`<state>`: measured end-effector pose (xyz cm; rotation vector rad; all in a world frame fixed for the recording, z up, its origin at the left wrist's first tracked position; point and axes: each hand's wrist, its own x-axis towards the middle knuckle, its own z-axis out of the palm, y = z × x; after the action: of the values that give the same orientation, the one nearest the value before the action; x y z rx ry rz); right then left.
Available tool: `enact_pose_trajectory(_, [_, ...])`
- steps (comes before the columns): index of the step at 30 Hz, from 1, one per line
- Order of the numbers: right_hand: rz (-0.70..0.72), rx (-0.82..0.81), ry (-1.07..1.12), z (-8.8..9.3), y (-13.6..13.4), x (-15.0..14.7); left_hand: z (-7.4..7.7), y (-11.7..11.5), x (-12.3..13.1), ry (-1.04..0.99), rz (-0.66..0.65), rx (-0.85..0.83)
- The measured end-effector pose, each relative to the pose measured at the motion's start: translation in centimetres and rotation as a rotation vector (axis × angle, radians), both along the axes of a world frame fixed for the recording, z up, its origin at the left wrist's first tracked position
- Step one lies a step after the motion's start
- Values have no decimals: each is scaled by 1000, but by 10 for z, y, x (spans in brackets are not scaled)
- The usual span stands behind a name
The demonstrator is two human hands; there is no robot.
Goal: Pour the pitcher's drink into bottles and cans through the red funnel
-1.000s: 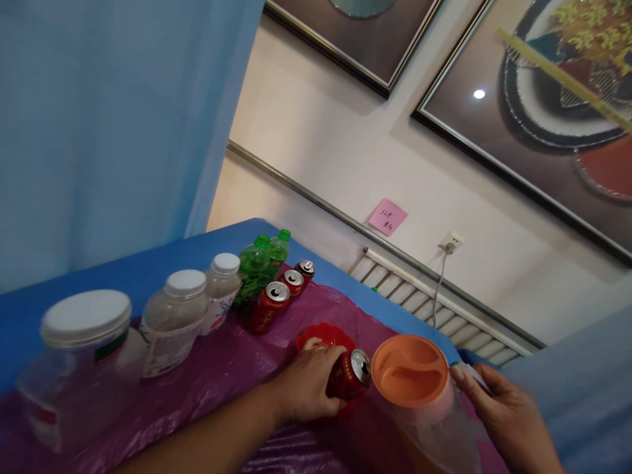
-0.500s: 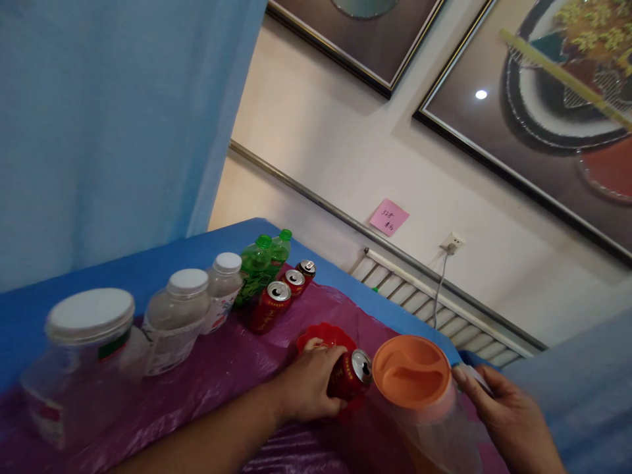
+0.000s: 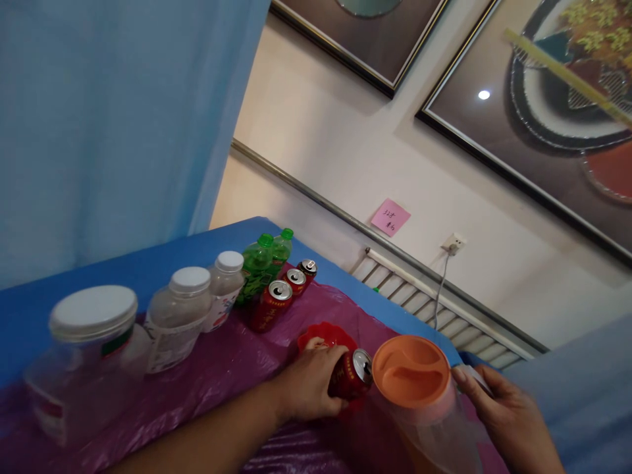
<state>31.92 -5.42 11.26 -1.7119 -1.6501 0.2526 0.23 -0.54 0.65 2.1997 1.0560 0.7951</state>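
Observation:
My left hand is wrapped round a red drink can. The can leans to the right, its opened silver top close to the orange lid of a translucent pitcher. Behind my left hand, and partly hidden by it, is a red bowl with a wavy rim. On the pitcher's right side my right hand is closed round a pale part that looks like its handle, thumb on top. The pitcher's lower part runs out of the picture.
Clear jars with white lids, green plastic bottles and three more cans stand in a row at left. A purple plastic sheet covers part of the blue table. Beyond are a radiator and a plugged-in cord.
The view has shifted very slightly. Both hands, the can and the pitcher keep the same positions relative to one another.

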Motion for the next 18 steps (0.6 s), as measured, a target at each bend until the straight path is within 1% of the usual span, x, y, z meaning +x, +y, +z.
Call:
enact_pose_trajectory(11, [-10, -3, -22, 4, -1, -2, 3, -2, -1, -23, 0, -35])
enact_pose_trajectory(18, [-50, 16, 15, 6, -4, -9, 5, -3, -1, -48, -5, -44])
